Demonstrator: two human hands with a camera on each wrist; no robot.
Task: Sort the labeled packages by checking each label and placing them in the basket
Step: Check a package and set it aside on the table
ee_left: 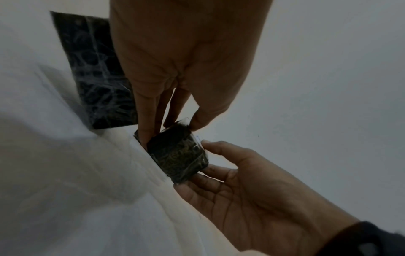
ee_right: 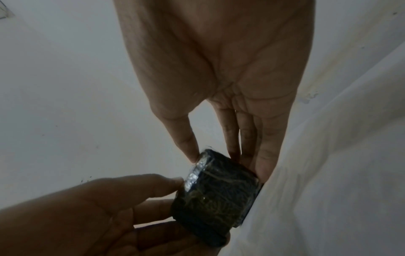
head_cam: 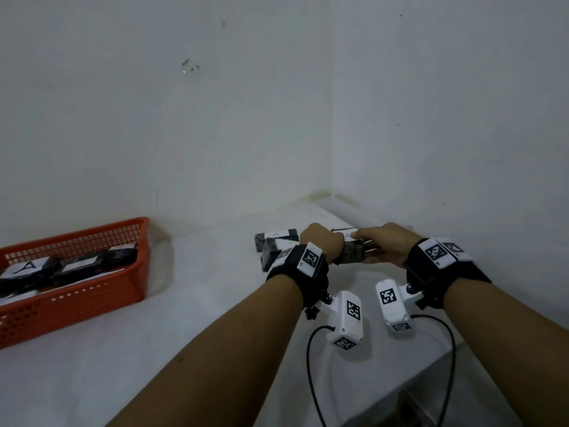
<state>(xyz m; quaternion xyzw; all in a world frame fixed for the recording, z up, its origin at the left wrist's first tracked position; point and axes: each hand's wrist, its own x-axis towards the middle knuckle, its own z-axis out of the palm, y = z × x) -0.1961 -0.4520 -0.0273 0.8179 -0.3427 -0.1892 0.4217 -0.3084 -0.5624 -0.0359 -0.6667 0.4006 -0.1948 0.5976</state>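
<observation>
A dark wrapped package (head_cam: 351, 253) with a white "A" label (head_cam: 349, 236) is held between both hands above the white table. My left hand (head_cam: 322, 241) pinches its left end, thumb and fingers curled round it. My right hand (head_cam: 379, 245) grips the right end. In the left wrist view the left hand (ee_left: 171, 133) pinches the package (ee_left: 178, 155) while the right hand (ee_left: 215, 171) cups it from below. The right wrist view shows the right hand (ee_right: 228, 155) on the package (ee_right: 215, 195) and the left hand (ee_right: 162, 190) opposite. The red basket (head_cam: 77, 303) stands at the left.
Two more dark packages (head_cam: 275, 238) (head_cam: 271, 255) lie just left of my hands; one (ee_left: 94, 69) shows in the left wrist view. The basket holds several packages, one labelled "A" (head_cam: 27, 268). White walls meet in a corner behind. The table edge (head_cam: 431, 368) runs at lower right.
</observation>
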